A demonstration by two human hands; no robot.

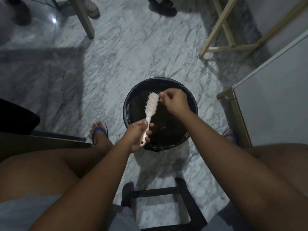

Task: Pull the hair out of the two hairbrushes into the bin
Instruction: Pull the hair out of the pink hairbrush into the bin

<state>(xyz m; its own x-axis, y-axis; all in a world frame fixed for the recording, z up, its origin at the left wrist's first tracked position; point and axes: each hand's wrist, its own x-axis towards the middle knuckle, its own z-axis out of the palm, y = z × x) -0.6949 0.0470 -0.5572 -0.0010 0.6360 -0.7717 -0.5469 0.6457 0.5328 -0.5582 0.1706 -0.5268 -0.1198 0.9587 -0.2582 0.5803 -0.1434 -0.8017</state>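
The pale pink plastic hairbrush (150,106) has a smooth, slightly glossy body, a white collar at the neck and fine stiff bristles. The round black plastic bin (128,104) has lattice-textured walls and is lined with a thin, glossy, crinkled black plastic bag. The grey-veined white marble floor (125,55) is polished and reflective, the pale wooden frame (221,27) is matt, and the grey cloth shorts (25,212) look soft and matt.

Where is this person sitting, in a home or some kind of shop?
Probably a room in a home, though I can't be sure: a marble-patterned floor, a lined black bin by the feet, and wooden furniture legs nearby.
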